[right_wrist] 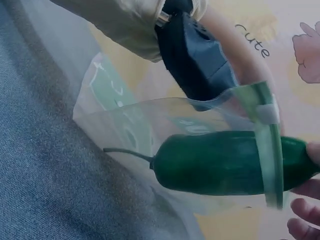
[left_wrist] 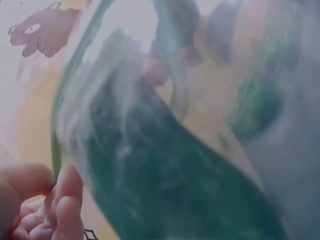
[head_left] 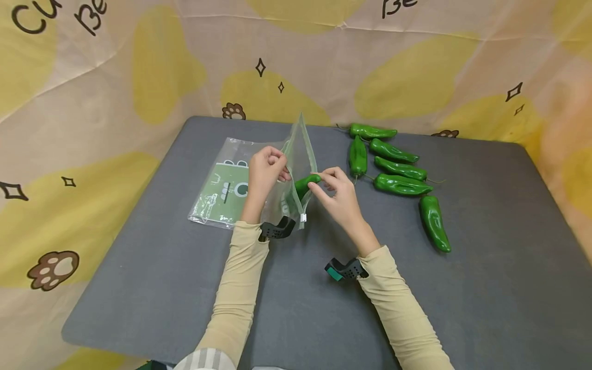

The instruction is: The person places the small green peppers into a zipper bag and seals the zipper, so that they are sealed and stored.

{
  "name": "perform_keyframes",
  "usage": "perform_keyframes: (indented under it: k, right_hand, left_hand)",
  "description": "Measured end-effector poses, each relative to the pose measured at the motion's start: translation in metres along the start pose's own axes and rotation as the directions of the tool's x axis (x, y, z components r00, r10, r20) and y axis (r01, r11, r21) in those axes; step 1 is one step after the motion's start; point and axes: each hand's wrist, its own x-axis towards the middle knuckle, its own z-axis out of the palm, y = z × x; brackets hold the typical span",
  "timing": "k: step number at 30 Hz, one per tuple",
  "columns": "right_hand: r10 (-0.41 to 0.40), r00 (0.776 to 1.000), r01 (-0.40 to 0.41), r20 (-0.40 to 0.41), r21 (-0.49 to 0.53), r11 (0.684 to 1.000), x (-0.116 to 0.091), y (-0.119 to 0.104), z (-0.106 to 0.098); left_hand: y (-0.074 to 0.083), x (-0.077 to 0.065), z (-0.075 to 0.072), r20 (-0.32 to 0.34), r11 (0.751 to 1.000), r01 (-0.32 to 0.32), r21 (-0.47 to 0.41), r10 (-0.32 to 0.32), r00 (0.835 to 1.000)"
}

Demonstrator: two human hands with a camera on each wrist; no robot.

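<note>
A clear zip bag (head_left: 214, 203) with a green printed front stands partly open at the middle left of the table. My left hand (head_left: 264, 174) pinches the edge of its mouth. In the left wrist view, thumb and fingertips hold the green zip strip. My right hand (head_left: 342, 200) grips a green chili pepper (right_wrist: 215, 162) by its tip at the bag's mouth. Most of that pepper lies inside the bag, stem end first, and only the tip sticks out. A white slider (head_left: 303, 218) sits at the near end of the zip strip.
Several more green peppers (head_left: 403, 185) lie at the back right of the grey table (head_left: 185, 288), with one pepper (head_left: 435, 223) nearer the front. Behind the table hangs a yellow and cream patterned cloth (head_left: 407, 77).
</note>
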Motion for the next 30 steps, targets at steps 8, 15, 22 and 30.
perform_keyframes:
  k: [8, 15, 22, 30]
  right_hand:
    - [0.011, 0.999, -0.009, -0.036, 0.049, 0.999, 0.000, 0.000, 0.001]
    - [0.027, 0.998, -0.017, -0.065, 0.157, 0.988, 0.001, -0.001, 0.001]
    - [0.055, 0.997, -0.043, -0.063, 0.175, 0.984, 0.002, -0.027, -0.007]
    - [0.047, 0.995, -0.034, -0.093, 0.138, 0.990, 0.005, -0.025, -0.016]
  left_hand:
    - [0.002, -0.003, 0.004, -0.009, 0.999, -0.044, 0.008, 0.044, 0.999]
    - [0.008, -0.004, 0.005, 0.018, 0.998, -0.059, 0.025, 0.059, 0.998]
    - [0.011, -0.004, 0.000, 0.012, 1.000, -0.015, 0.001, 0.015, 1.000]
    - [0.013, -0.004, 0.001, 0.030, 0.989, -0.055, 0.139, 0.052, 0.998]
